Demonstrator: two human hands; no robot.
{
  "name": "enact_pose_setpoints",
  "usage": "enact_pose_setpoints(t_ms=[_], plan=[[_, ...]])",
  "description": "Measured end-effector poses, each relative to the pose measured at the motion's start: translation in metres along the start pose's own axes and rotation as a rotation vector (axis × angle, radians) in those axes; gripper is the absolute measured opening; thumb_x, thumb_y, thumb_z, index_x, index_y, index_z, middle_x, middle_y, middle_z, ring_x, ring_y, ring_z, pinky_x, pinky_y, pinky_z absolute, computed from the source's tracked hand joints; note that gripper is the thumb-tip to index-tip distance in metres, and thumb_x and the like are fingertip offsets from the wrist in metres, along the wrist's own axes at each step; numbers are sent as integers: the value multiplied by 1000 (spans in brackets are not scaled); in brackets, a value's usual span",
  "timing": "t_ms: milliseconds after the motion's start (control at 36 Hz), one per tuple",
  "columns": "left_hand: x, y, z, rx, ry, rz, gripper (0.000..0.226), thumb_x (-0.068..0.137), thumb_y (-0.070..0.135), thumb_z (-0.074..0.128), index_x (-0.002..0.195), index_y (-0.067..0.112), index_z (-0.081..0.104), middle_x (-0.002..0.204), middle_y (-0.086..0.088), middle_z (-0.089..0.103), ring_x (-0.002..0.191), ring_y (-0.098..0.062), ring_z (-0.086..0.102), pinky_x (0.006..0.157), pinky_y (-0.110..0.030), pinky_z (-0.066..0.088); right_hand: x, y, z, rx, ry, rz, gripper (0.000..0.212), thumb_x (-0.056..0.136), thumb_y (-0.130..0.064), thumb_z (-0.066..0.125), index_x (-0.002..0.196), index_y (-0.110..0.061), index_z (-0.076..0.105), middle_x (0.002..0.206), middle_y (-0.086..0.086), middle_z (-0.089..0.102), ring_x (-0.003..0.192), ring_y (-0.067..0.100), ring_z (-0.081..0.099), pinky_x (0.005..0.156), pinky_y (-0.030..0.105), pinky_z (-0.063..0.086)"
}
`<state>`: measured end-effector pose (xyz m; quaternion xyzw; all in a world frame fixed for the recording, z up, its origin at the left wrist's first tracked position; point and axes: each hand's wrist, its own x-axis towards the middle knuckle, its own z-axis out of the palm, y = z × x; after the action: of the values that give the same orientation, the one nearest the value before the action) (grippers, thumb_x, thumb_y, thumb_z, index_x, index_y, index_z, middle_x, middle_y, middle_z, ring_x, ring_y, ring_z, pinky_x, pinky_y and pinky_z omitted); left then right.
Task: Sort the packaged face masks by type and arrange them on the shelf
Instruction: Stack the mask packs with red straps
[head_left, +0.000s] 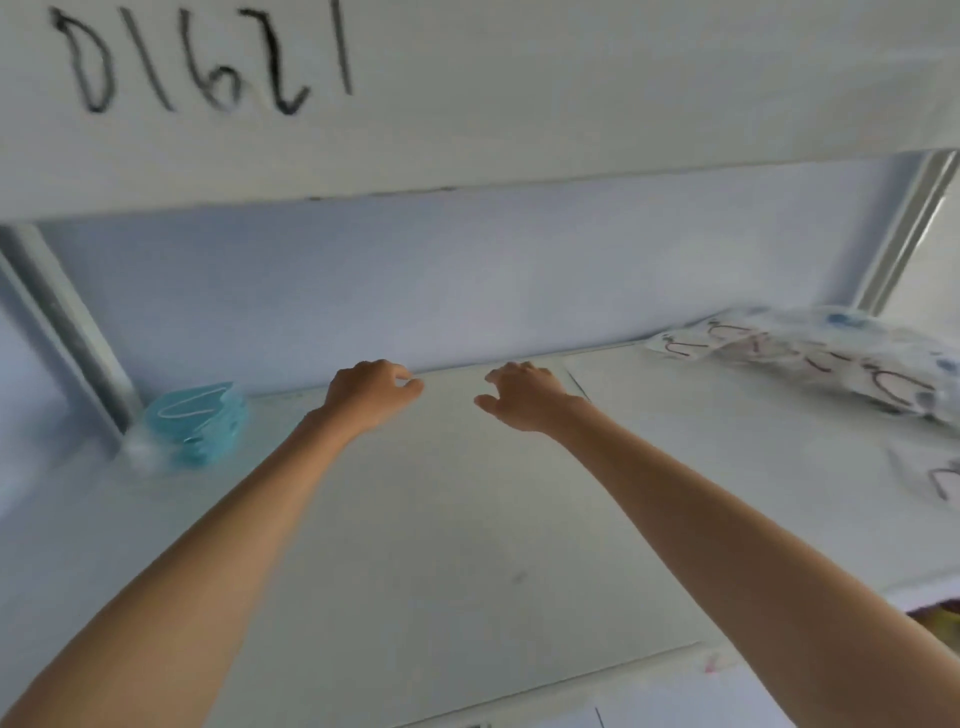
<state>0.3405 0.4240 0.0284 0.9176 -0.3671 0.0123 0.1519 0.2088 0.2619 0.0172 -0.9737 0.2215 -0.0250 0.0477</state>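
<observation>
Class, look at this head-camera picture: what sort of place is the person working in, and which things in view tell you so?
Probably a stockroom or warehouse shelving bay. A white metal shelf holds a pack of blue face masks at the left and clear packs of white masks at the right, and a handwritten code marks the shelf above.

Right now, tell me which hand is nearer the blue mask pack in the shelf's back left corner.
Left. The left hand hovers empty just right of the blue mask pack; the right hand is farther right, nearer the white mask packs.
</observation>
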Motion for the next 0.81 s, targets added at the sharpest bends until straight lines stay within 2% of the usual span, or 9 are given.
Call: enact_pose_setpoints(t_ms=[222,333,417,806], plan=[[-19,119,29,-35,38,-18,44,96,52,44,129,29,61,114,-5,70,106,-24,64,85,-28,42,-49,114,-20,-52,37,8,52,98,-46,34,140,-16,43,144,8,44,132,27,38,107,39,26],[-29,166,39,-23,46,-14,44,96,51,42,130,29,60,130,1,63,120,-23,57,97,-30,42,-71,157,-26,-51,53,-17,52,98,-47,34,139,-16,44,144,7,43,133,26,36,108,38,25],[-36,195,47,-8,32,11,43,97,49,41,130,28,60,138,5,57,125,-21,53,100,-30,39,-88,182,-25,-26,48,-20,53,98,-47,35,141,-17,41,147,6,39,136,25,32,111,39,22],[-13,327,104,33,-7,225,46,97,50,42,130,24,61,139,5,56,127,-19,50,102,-31,36,-122,297,-19,74,98,132,53,97,-47,39,142,-19,41,148,3,39,137,25,32,111,38,22]])
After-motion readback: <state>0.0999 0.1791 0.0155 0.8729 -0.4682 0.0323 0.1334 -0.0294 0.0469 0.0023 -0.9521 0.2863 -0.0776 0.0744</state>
